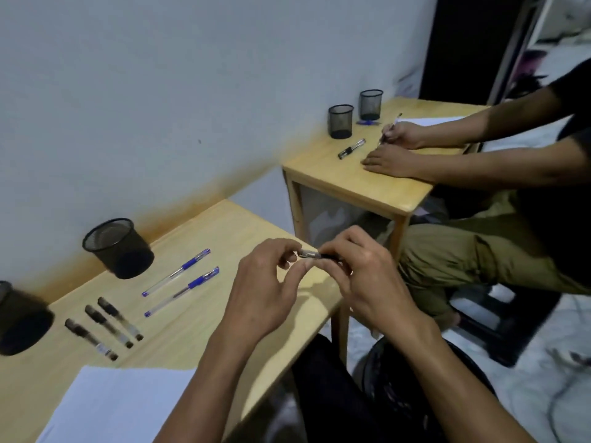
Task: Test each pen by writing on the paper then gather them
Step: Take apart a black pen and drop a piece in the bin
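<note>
A black pen [315, 254] is held between both hands above the right end of a wooden table [224, 225], the left hand [265, 289] pinching its clear end with fingertips and the right hand [361, 276] closed around its dark end. On the tabletop, 2 blue pens [180, 282] are laid side by side, parallel and slightly apart, and 3 black pens [104, 327] are lined up in a row to their left. A sheet of paper [121, 404] is seen at the near edge of the table, apart from the pens. A black mesh cup [120, 247] is set near the wall behind the pens, and a 2nd dark cup [19, 318], blurred, is cut off at the left border. At a 2nd table [383, 193] to the right, another person's hands [393, 148] are pictured, 1 flat on the wood and 1 gripping a pen, with 2 more mesh cups [355, 115] and a loose pen [351, 149] beside them.
</note>
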`<state>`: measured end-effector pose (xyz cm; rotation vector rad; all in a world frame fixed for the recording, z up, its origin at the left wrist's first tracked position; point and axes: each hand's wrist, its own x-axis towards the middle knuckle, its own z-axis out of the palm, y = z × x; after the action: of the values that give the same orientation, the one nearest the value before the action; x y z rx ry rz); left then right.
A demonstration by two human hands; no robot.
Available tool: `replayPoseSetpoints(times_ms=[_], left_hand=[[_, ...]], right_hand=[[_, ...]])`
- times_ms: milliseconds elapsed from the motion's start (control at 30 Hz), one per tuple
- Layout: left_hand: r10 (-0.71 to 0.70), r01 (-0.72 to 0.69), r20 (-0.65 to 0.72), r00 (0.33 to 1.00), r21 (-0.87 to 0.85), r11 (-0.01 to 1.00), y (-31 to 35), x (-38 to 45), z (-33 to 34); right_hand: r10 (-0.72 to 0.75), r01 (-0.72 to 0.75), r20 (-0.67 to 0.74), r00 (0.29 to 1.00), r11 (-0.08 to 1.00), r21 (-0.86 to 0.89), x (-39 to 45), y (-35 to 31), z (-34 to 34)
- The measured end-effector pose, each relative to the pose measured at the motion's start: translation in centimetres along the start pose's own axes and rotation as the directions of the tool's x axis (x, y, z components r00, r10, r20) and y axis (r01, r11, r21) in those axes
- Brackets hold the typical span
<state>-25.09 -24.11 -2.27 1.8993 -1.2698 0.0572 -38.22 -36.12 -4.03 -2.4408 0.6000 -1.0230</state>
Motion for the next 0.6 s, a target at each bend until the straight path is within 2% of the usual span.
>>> replayPoseSetpoints(times_ms=[100, 200, 333, 433, 600], left_hand=[[-0.045, 0.044, 0.049, 0.998, 0.033, 0.998, -0.1, -0.1, 2.3], [-0.091, 0.08, 0.103, 0.991, 0.102, 0.992, -0.5, -0.5, 5.1], [-0.183, 0.14, 0.141, 0.973, 0.269, 0.953, -1.4, -0.7, 8.0], [-0.261, 0.176, 0.178, 0.949, 0.389, 0.904, -2.5, -0.4, 9.6], [-0.288, 0.166, 0.181, 0.941, 0.495, 0.853, -3.3, -0.3, 10.9]], right_hand=[[0.186, -0.183, -0.081, 0.979, 0.982, 0.05, -1.2, 1.9, -1.7], [0.359, -0.344, -0.156, 0.92, 0.932, 0.118, -2.8, 3.7, -2.7], [0.539, -0.488, -0.232, 0.81, 0.838, 0.243, -4.8, 5.4, -2.9], [0.659, -0.581, -0.273, 0.7, 0.749, 0.319, -6.2, 7.5, -2.3], [0.776, -0.689, -0.279, 0.565, 0.63, 0.358, -8.9, 11.4, -0.7]])
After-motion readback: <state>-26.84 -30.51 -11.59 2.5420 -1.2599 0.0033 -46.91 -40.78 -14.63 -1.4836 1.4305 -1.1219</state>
